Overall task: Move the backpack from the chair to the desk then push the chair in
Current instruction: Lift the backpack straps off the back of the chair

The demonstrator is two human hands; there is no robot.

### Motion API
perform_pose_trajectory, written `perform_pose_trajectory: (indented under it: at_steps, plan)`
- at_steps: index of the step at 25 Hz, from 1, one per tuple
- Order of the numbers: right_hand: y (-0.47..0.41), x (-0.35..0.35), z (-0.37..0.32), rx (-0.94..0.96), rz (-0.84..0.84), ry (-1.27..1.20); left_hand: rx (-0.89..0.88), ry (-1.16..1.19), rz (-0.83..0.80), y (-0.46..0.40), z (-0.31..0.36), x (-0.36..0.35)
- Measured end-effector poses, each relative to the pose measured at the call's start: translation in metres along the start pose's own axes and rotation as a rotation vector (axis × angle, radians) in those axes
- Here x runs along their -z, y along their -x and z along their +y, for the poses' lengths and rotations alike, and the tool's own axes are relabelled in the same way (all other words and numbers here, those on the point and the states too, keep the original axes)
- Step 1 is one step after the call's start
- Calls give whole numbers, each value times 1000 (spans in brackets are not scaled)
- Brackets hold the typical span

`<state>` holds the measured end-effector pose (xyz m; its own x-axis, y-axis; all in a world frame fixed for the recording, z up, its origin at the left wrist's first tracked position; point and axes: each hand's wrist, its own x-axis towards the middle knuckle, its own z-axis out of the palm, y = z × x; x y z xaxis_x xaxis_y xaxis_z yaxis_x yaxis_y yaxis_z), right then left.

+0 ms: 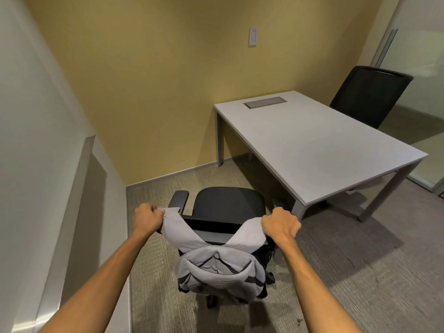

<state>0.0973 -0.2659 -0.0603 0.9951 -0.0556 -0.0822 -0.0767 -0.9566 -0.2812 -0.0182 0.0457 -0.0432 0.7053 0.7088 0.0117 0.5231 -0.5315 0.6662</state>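
The grey backpack [219, 270] hangs off the back of the black chair [229, 207], not yet on the surface [312, 145] beyond the chair; the left hand [147, 218] and right hand [280, 225] each have fingers wrapped tight round a strap; lifting seems barely begun; the carry and pushing the chair in remain.

Small office room: desk [312, 140], two swivel chairs [228, 203], carpet.

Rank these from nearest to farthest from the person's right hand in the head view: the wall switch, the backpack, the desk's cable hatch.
1. Backpack: its strap is gripped in the right hand.
2. Cable hatch: on the desk's far end.
3. Wall switch: high on the yellow wall.
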Motion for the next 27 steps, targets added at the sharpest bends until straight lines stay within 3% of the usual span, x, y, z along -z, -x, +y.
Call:
perform_pose_trajectory:
  at_steps: [3, 8, 15, 22, 27]
  plan:
    - [2, -3, 1, -13, 2, -55, 76, 222, 21, 3, -15, 4]
    - [1, 1, 1, -72, 0, -81, 86, 353, 48, 16, -32, 6]
    - [4, -1, -9, -93, -18, -111, 551, 814, 187, 24, -46, 16]
    - [14, 0, -12, -200, -25, -294, 561, 847, 114, 39, -72, 20]
    - [15, 0, -3, -317, -25, -704, 533, 850, 3, 55, -67, 12]
